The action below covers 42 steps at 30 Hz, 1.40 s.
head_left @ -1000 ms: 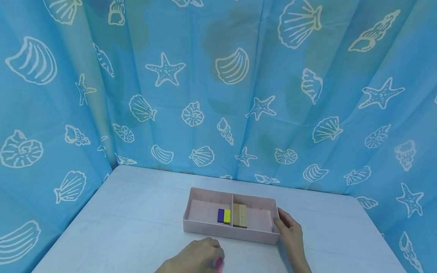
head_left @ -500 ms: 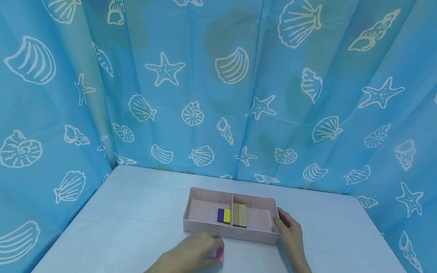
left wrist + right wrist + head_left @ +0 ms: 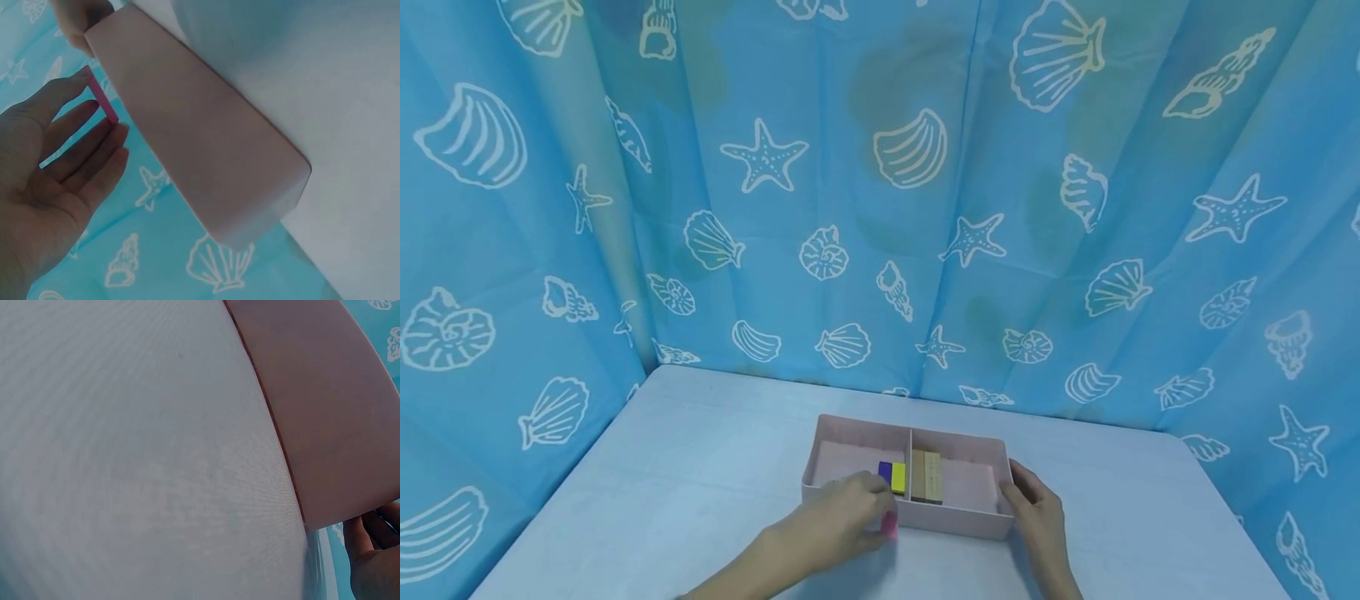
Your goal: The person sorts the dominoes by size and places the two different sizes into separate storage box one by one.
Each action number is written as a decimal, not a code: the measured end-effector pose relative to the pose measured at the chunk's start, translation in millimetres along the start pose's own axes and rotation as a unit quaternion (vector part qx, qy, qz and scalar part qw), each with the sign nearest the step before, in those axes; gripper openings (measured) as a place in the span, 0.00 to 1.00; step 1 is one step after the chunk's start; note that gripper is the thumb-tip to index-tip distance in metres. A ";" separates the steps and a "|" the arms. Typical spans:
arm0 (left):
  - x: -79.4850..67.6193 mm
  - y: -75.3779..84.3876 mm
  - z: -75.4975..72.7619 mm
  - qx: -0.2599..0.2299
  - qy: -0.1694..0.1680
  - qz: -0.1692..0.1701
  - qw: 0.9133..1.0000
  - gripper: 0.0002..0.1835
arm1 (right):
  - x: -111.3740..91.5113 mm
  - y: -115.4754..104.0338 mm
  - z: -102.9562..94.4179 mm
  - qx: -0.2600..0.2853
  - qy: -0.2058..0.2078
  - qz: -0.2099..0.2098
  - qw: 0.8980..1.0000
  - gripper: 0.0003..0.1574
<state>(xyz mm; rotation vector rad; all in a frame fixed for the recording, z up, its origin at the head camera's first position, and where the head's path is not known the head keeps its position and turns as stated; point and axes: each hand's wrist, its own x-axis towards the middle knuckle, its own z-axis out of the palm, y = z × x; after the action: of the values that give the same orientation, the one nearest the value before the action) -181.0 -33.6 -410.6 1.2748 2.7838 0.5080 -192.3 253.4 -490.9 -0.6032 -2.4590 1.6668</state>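
My left hand [image 3: 842, 518] pinches a small, flat pink block [image 3: 889, 524] between thumb and fingertips, just in front of a pale pink two-compartment box [image 3: 958, 522]. In the left wrist view the pink block [image 3: 104, 100] appears edge-on, level with the box's upper rim. Beside the divider, a purple block [image 3: 884, 472] and a yellow block [image 3: 898, 479] sit in the left compartment. Wooden blocks [image 3: 927, 477] stand against the other side of the divider. My right hand [image 3: 1037, 515] holds the box's right end, thumb over the rim and fingers along the outer wall.
Under the box lies a table with a pale cloth [image 3: 700, 467]. A blue curtain [image 3: 865, 200] with white shells and starfish surrounds it at the back and both sides.
My left hand has moved forward and up with the pink block, from the table in front to the box's front wall. The right hand and the box have stayed put.
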 end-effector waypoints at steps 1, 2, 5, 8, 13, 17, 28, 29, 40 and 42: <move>1.1 -1.1 -0.7 0.002 0.004 -0.001 1.000 0.14 | -0.2 -0.3 0.1 0.000 0.000 0.002 1.000 0.33; 2.1 -2.3 -1.2 0.006 0.010 -0.001 1.000 0.14 | -0.2 -0.3 0.1 -0.001 0.000 0.002 1.000 0.33; 4.9 -7.1 -1.7 0.015 0.027 -0.001 1.000 0.15 | 0.3 0.0 0.3 -0.003 0.002 0.000 1.000 0.34; 7.9 -12.8 -1.4 0.017 0.043 0.002 0.999 0.15 | 0.6 0.3 0.4 -0.003 0.006 -0.007 1.000 0.33; 13.7 -22.3 -0.9 0.010 0.058 -0.004 0.998 0.12 | 0.3 0.7 0.3 -0.005 0.012 -0.014 1.000 0.32; 19.6 -29.8 0.5 0.001 0.065 -0.014 0.998 0.11 | 0.5 0.3 0.1 -0.008 0.013 -0.015 1.000 0.32; 37.8 -46.6 6.7 -0.035 0.061 -0.028 0.997 0.10 | 0.9 -0.5 1.0 -0.004 0.013 -0.010 1.000 0.32; 39.1 -48.3 7.8 -0.037 0.059 -0.031 0.997 0.10 | 0.9 -0.4 1.0 -0.005 0.013 -0.011 1.000 0.32; 51.9 -68.5 24.6 -0.050 0.044 -0.049 0.997 0.10 | 2.2 -0.1 0.8 -0.004 0.018 -0.002 1.000 0.32; 53.1 -71.3 26.5 -0.060 0.042 -0.048 0.996 0.10 | 2.5 -0.4 0.8 -0.007 0.018 -0.002 1.000 0.32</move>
<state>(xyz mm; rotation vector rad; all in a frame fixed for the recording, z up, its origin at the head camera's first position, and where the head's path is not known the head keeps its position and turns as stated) -263.7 -30.2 -452.4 1.1139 2.8168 0.7266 -195.0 253.5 -491.2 -0.6250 -2.4463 1.6244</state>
